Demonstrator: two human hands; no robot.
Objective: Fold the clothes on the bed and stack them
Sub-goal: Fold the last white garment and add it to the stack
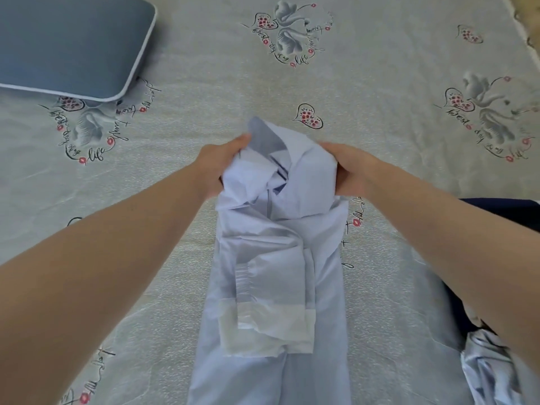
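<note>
**A:** What does the surface look like?

**B:** It is a bed [380, 68] covered edge to edge with a pale grey quilted bedspread, printed with grey flowers, small hearts filled with pink-red dots, and looping black script. The print repeats across the far part and along both sides. At the far left corner lies a slate-blue rectangular pillow with white piping [67, 42], flat on the spread, its near corner over one of the flower prints. At the far right edge a thin strip of yellowish floor or wall shows; I cannot tell which.

**B:** The rest of the room is out of frame.

**A:** And the garment?

**B:** A light blue long-sleeved collared shirt [274, 258] lies lengthwise in the middle of the bed, its sides folded inward into a narrow strip, with a cuffed sleeve laid down the centre. Its collar end is lifted off the spread.

**A:** How are the hands?

**B:** The left hand [222, 162] has its fingers curled round the left shoulder part of the shirt, bunching the cloth. The right hand [347, 168] grips the right shoulder part the same way, thumb over the fabric.

**A:** Anything else on the bed?

**B:** At the near right, under the right forearm, lies a dark navy cloth [496, 211], and beside it a crumpled pale blue shiny garment [488, 369].
</note>
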